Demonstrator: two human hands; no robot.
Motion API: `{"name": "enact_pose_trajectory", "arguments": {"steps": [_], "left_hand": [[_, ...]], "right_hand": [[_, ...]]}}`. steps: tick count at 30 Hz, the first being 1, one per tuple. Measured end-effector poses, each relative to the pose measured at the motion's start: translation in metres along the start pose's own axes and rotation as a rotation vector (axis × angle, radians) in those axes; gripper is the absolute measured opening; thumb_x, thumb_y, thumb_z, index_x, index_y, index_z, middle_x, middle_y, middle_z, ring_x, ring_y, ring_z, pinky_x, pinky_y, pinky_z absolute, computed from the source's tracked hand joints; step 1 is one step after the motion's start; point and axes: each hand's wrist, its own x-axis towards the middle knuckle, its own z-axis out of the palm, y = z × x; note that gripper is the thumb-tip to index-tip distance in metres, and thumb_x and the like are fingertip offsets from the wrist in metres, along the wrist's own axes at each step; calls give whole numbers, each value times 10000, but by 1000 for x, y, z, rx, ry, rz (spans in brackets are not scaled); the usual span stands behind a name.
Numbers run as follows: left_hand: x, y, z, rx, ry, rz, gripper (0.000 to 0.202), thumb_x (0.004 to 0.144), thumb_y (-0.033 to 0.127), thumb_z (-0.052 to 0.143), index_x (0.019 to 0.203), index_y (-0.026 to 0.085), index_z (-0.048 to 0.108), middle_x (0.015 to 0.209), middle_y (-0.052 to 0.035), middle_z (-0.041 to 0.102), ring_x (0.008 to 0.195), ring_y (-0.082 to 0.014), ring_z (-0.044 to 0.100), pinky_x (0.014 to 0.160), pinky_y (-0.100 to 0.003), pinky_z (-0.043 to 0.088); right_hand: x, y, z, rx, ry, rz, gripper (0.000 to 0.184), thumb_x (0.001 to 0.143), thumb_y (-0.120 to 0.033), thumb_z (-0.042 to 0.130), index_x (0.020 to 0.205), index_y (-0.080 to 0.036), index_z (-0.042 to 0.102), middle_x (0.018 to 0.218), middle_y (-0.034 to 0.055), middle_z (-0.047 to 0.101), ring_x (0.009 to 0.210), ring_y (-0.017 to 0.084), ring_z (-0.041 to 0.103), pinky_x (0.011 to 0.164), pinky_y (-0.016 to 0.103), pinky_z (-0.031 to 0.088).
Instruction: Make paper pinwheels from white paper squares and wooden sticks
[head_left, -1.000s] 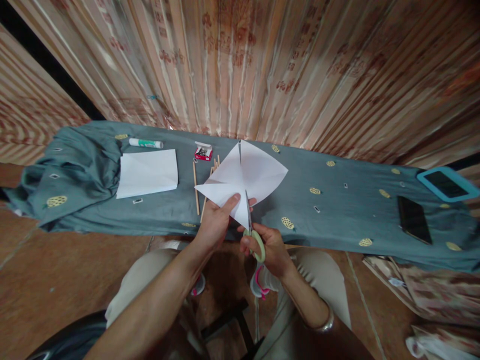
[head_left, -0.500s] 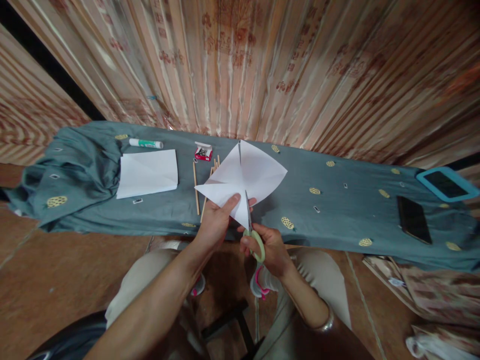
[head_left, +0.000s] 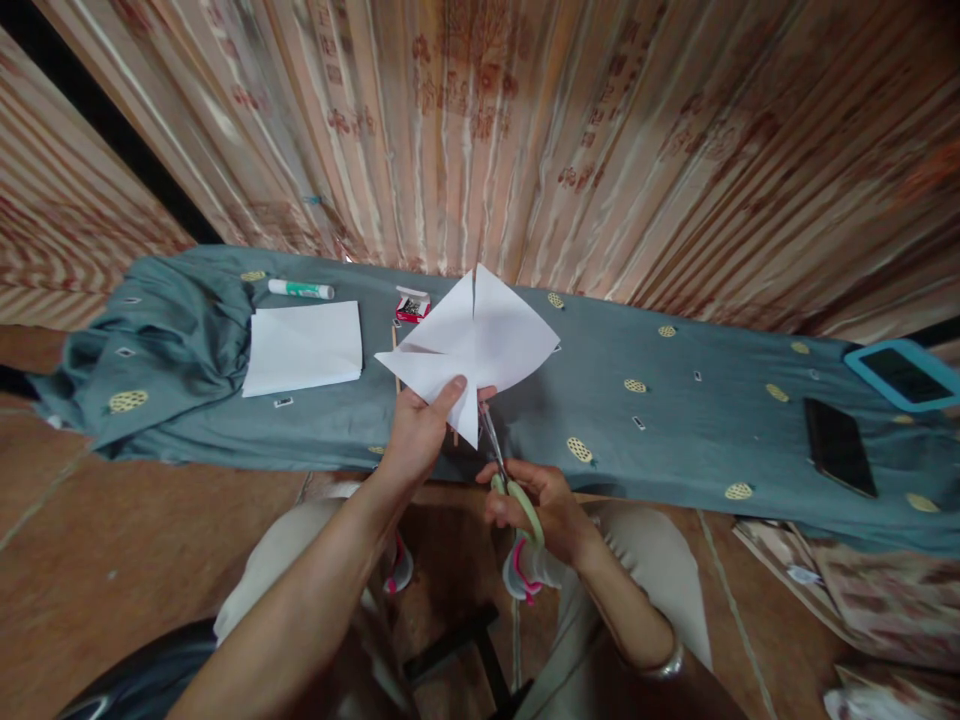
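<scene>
A white sheet of paper (head_left: 510, 335) with slits running in from its edges is pinched in my left hand (head_left: 424, 425), thumb on top and fingers beneath. My right hand (head_left: 544, 505) grips the green handles of a pair of scissors (head_left: 491, 435). The blades point up toward the paper, just right of its lower corner and apart from the cut. Thin wooden sticks (head_left: 397, 372) lie on the cloth, mostly hidden under the paper. Beyond them is a small open red box (head_left: 413, 305) of small dark items I cannot make out.
A stack of white paper (head_left: 304, 348) and a glue stick (head_left: 301, 289) lie at the left of the green-cloth-covered table (head_left: 697, 430). At the right end are a blue-framed tablet (head_left: 904, 375) and a black phone (head_left: 838, 447). A curtain (head_left: 525, 130) hangs behind.
The scissors have come out of the paper's slit and moved down and right with my right hand. My left hand has shifted the paper slightly up and left.
</scene>
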Motion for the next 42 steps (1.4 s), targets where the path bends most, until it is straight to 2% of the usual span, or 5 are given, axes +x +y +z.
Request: {"name": "enact_pose_trajectory", "arguments": {"steps": [4,12,26,35,42], "left_hand": [[3,8,-8,69,19,-1,184,734,194,723,901,120,701,745,-84,760,725,-248,738,622,-287,590],[-5,15,-20,260,-180,-143,143,710,252,756,699,115,717,574,-98,719,498,-191,670,532,-252,557],[-7,4,-23,404,-390,-150,231,746,309,720,617,119,733,556,-108,707,486,-167,653,505,-207,521],[-9,12,-20,228,-441,-168,336,689,445,754,685,114,700,576,-80,681,509,-150,619,502,-214,494],[-11,10,-16,207,-316,-144,291,518,196,861,788,156,759,744,-27,740,644,-145,652,633,-219,519]], "right_hand": [[-8,-5,-19,-3,34,-114,395,609,-494,813,853,-208,692,605,2,653,519,128,515,516,263,393],[2,-9,-61,-19,736,-323,445,607,-481,820,919,-199,676,713,11,699,586,125,568,552,246,450],[8,-15,-59,85,487,-241,446,507,-432,871,838,-198,686,647,-36,619,548,101,497,507,227,412],[9,-15,-60,121,584,-280,466,500,-451,859,839,-209,650,656,-33,630,528,106,505,479,229,428],[12,-11,-63,200,663,-360,449,522,-419,859,853,-209,641,682,-35,600,568,108,507,514,232,413]]}}
